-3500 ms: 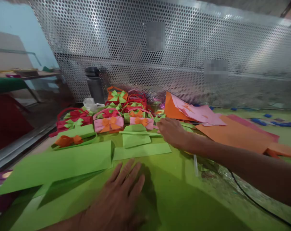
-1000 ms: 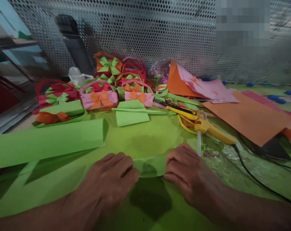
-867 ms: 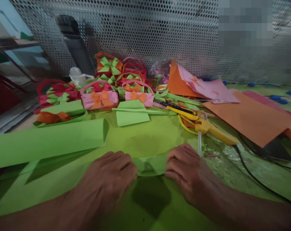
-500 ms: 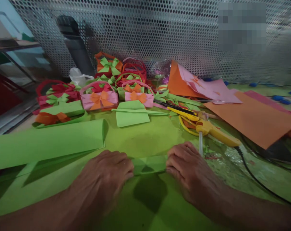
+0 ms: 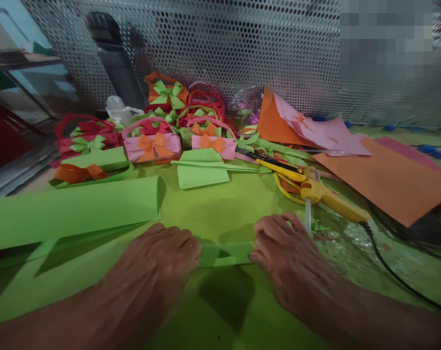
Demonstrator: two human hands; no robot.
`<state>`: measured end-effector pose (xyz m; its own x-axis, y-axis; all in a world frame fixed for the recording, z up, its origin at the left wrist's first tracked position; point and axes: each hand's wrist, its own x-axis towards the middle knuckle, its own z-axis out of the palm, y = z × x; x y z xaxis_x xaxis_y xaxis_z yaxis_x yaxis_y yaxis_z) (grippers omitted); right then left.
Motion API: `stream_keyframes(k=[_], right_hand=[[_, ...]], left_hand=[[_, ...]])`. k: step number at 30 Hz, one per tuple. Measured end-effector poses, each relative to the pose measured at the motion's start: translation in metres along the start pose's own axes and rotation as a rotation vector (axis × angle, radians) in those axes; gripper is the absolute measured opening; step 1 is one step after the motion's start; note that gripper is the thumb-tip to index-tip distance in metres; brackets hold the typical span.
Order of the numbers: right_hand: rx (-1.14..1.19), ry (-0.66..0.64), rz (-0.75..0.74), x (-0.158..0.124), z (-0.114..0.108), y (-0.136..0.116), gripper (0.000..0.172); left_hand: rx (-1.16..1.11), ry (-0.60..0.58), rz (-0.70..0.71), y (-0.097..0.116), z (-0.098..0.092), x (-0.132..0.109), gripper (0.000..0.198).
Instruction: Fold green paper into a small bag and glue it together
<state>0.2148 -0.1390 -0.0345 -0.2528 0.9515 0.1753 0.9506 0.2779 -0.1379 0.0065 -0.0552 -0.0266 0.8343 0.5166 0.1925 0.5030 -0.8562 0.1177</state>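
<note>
A green paper strip (image 5: 226, 253) lies across the front of the green work surface, one end under each hand. My left hand (image 5: 160, 260) is closed on its left end, knuckles up. At the other end my right hand (image 5: 280, 248) grips the strip with curled fingers. Both sets of fingertips are largely hidden beneath the hands. Just beyond the strip lies a folded green paper piece (image 5: 203, 174) with a narrow strip across it. A yellow glue gun (image 5: 331, 197) rests right of my right hand, beside a yellow utility knife (image 5: 280, 167).
A large folded green sheet (image 5: 75, 209) lies at left. Paper handbags with bows, such as a pink one (image 5: 153, 145), stand in rows behind. Orange sheets (image 5: 391, 177) and pink sheets (image 5: 326, 133) lie at right. A dark bottle (image 5: 116, 63) leans on the perforated metal panel (image 5: 213, 43).
The strip's near edge now shows a thin folded rim between my hands. My hands stay almost in place, the gap slightly wider. The camera view has shifted a little.
</note>
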Motion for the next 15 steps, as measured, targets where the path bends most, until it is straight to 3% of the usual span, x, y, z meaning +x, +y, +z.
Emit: stream_keyframes(k=[12, 15], right_hand=[[-0.02, 0.083, -0.044, 0.002, -0.0021, 0.004, 0.023], [-0.023, 0.087, -0.036, 0.0027, -0.0022, 0.0044, 0.02]], left_hand=[[-0.02, 0.028, -0.068, 0.001, 0.0028, 0.004, 0.044], [-0.026, -0.067, -0.064, 0.0014, -0.002, 0.0041, 0.041]])
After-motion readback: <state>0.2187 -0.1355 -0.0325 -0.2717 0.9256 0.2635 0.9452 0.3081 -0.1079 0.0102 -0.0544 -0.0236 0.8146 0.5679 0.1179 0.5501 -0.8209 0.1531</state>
